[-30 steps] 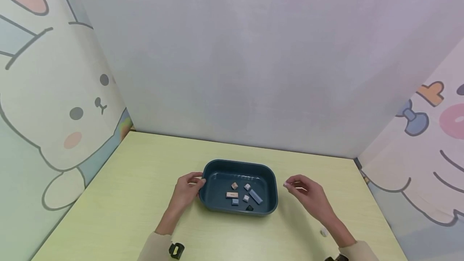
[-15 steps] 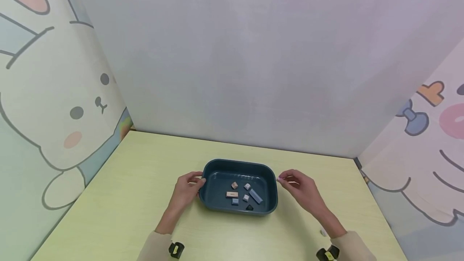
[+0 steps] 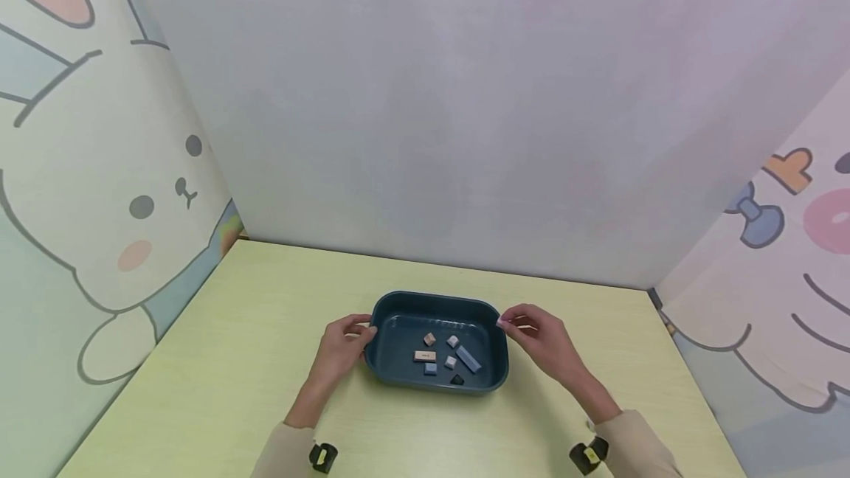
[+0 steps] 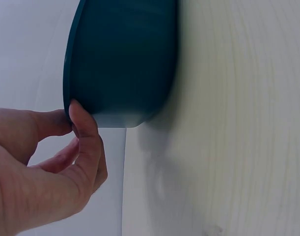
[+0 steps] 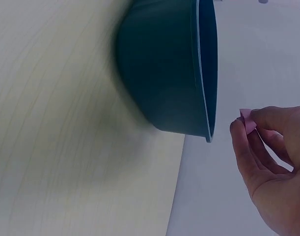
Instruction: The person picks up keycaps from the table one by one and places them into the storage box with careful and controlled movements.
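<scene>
My left hand (image 3: pixel 340 349) pinches the left rim of a dark teal tray (image 3: pixel 401 327); in the left wrist view its thumb and fingertips grip the edge. Inside the tray lie several keycaps: a tan one (image 3: pixel 429 339), a long beige one (image 3: pixel 425 356), a long blue one (image 3: pixel 468 359), a small blue one (image 3: pixel 431 369), two whitish ones and a black one (image 3: pixel 457 380). My right hand (image 3: pixel 543 341) pinches a small pink keycap (image 5: pixel 248 121) between thumb and fingertip. In the right wrist view it is held higher than the rim, beside the tray wall (image 5: pixel 162 69).
A pale small piece (image 3: pixel 590 425) lies on the light wooden table (image 3: pixel 285 286), mostly hidden by the right sleeve (image 3: pixel 631 441). A white curtain (image 3: pixel 432 131) stands behind the table, with cartoon-printed panels on both sides.
My right hand has moved left with the pink keycap, from beside the tray to its right rim. The left hand and the tray have stayed put.
</scene>
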{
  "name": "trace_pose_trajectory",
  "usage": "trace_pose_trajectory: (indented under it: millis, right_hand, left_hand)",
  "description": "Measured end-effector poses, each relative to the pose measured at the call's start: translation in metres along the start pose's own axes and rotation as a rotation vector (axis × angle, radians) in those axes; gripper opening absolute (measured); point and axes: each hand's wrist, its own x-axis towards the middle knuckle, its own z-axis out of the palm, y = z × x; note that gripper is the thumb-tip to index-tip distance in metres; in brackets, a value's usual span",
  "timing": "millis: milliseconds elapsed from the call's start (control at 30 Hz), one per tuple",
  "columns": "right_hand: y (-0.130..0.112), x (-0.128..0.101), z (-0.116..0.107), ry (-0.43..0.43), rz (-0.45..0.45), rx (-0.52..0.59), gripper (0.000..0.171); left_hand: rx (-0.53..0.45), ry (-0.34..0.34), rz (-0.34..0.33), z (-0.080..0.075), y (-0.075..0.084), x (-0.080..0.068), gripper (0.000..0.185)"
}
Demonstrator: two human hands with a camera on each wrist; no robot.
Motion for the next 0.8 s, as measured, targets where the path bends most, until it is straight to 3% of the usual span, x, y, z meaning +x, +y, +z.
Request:
trace_pose_trajectory:
  millis: [333,800]
  right_hand:
    - [0.002,0.008,0.006,-0.013,0.026,-0.021,0.016]
    - [0.001,0.017,0.016,-0.023,-0.038,0.006,0.014]
  left_hand:
    - [0.008,0.006,0.001,0.001,0.000,0.000,0.029]
    - [0.021,0.006,-0.006,0.000,0.002,0.000,0.029]
